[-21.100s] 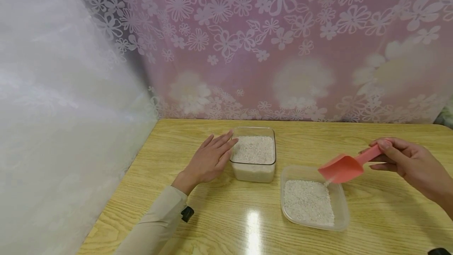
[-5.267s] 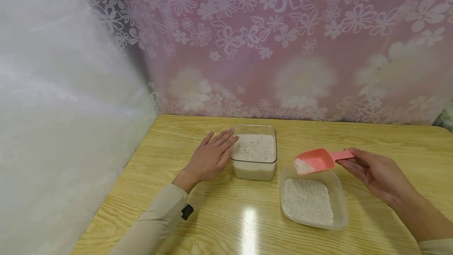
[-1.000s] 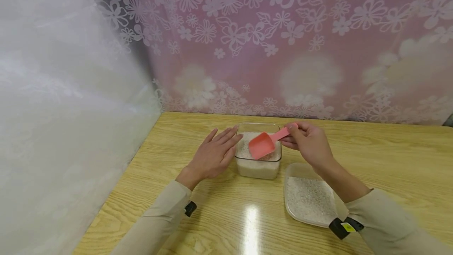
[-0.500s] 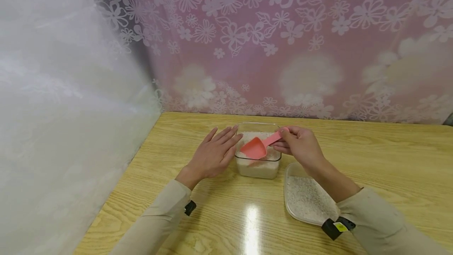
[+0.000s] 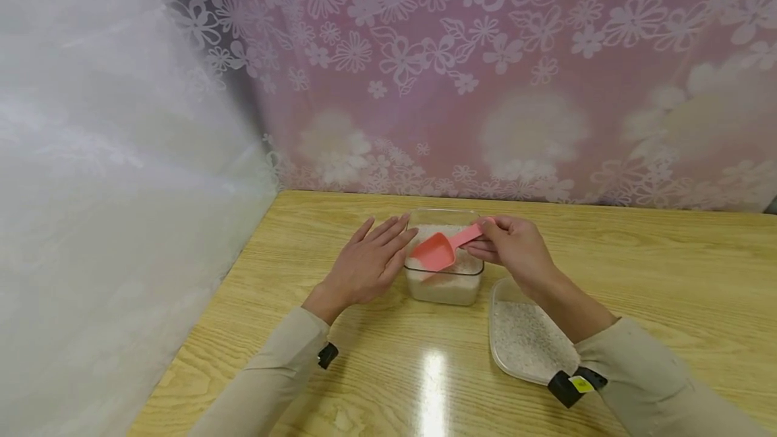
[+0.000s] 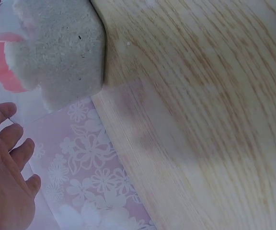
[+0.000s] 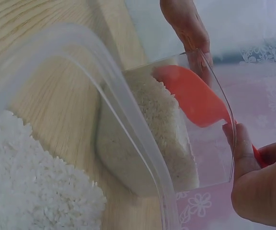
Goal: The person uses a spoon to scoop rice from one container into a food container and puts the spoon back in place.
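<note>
A clear square container [image 5: 446, 290] of white rice [image 5: 427, 230] stands ahead of me on the table. My right hand [image 5: 521, 251] pinches the handle of a pink scoop [image 5: 436, 252], whose bowl tips into this rice. In the right wrist view the scoop [image 7: 193, 98] has its front end buried in the grains. My left hand [image 5: 366, 266] rests its extended fingertips against the container's left rim. The left wrist view shows some rice lying in the scoop [image 6: 6, 64]. A frosted, lower tub [image 5: 494, 342], also holding rice, sits to the right, partly hidden by my right forearm.
The wooden table [image 5: 376, 369] runs back to a pink floral curtain [image 5: 461, 86]. A whitish sheet [image 5: 121, 187] hangs along the left side. The frosted tub's rim [image 7: 123, 110] lies close beneath my right wrist.
Earlier the scoop poured rice over the frosted tub; it has since moved left to the square container. Within the last second it dipped down and left into the rice. The left hand stays put.
</note>
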A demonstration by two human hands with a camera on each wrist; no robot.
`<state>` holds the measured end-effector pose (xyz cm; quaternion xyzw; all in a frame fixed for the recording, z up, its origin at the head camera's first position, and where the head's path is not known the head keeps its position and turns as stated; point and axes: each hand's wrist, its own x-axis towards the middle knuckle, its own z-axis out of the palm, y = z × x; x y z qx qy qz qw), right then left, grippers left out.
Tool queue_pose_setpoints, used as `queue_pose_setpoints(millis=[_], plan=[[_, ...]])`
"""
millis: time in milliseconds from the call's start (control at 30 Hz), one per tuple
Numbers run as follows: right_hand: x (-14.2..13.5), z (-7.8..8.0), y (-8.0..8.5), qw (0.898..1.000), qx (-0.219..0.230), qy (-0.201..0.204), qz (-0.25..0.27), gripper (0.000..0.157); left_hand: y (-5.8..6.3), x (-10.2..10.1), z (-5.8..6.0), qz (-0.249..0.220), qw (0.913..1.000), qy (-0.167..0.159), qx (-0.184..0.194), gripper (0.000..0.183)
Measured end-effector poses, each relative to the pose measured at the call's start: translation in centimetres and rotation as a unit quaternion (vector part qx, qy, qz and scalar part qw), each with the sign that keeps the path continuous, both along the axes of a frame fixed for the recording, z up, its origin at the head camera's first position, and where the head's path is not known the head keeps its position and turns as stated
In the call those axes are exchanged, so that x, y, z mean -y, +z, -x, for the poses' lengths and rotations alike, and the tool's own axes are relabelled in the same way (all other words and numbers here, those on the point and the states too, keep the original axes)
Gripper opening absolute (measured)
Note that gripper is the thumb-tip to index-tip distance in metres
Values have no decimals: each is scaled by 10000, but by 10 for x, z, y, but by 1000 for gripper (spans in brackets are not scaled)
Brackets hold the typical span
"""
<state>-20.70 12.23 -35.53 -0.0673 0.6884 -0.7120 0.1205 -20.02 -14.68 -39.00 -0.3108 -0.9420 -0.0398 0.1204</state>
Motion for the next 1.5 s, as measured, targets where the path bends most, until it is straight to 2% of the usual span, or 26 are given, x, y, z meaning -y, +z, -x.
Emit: queue_pose_setpoints(millis=[267, 433, 700, 967, 1200, 1500], plan=[[-9, -1, -2, 9972, 438, 70, 605, 49, -1, -1, -1, -45, 9999, 31, 138, 50], [-19, -1, -3, 9860, 920, 93, 1388, 49, -1, -1, 0, -149, 9998, 33, 133, 49], [-33, 0, -7, 9667, 1309, 208, 2189, 26, 0, -2, -1, -113, 9998, 63, 176, 52], [-47, 1, -2, 9532, 1463, 250, 2635, 19, 0, -2, -1, -136, 9997, 114, 157, 50], [-59, 0, -2, 9398, 1558, 264, 3029, 20, -1, -2, 0, -167, 9998, 87, 115, 52], [-84, -4, -1, 9291, 1521, 372, 3351, 21, -1, -2, -1, -137, 9998, 130, 98, 50]])
